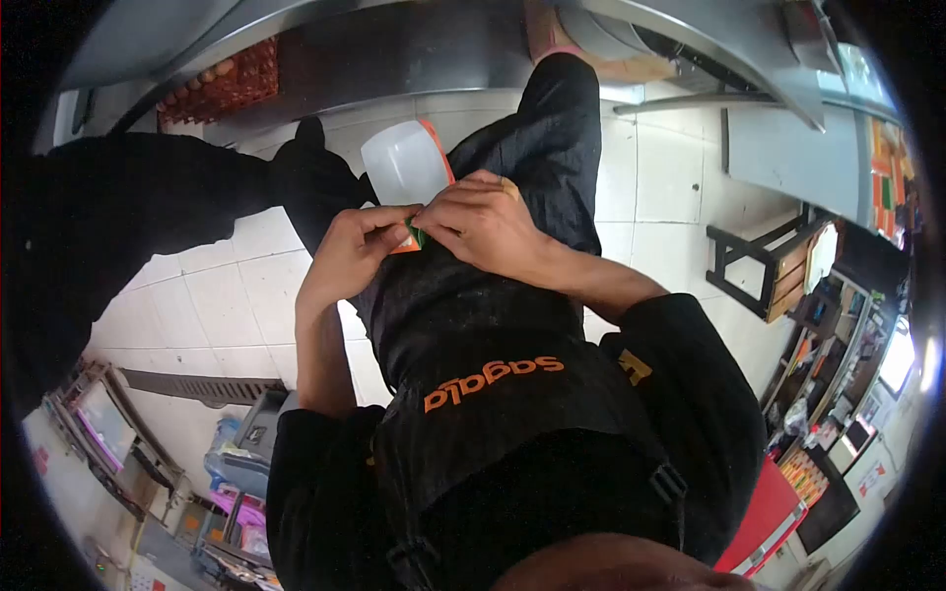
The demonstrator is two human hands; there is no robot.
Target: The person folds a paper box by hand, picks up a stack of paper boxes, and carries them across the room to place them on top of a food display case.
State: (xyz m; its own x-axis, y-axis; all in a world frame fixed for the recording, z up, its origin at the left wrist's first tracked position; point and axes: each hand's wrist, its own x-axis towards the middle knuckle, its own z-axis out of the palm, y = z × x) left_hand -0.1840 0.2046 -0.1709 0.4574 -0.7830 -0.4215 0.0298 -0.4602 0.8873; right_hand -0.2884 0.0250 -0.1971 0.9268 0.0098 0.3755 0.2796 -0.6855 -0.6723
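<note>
A paper food box [403,161], white inside with an orange edge, rests over my lap. My left hand [357,244] pinches a small orange and green part at the near end of it. Against the same part are the bent fingers of my right hand [485,223], and the two hands' fingertips nearly meet. My fingers cover much of this part, so its exact fold is hidden. Below the hands lies my black apron [493,325] with orange lettering.
At the far left a person in black trousers [148,207] stands close by. A metal counter [394,59] runs ahead, with a red basket [232,84] of round items beneath it. To the right stand a wooden stool [774,266] and shelves [838,364]. Pale tiles [670,177] cover the floor.
</note>
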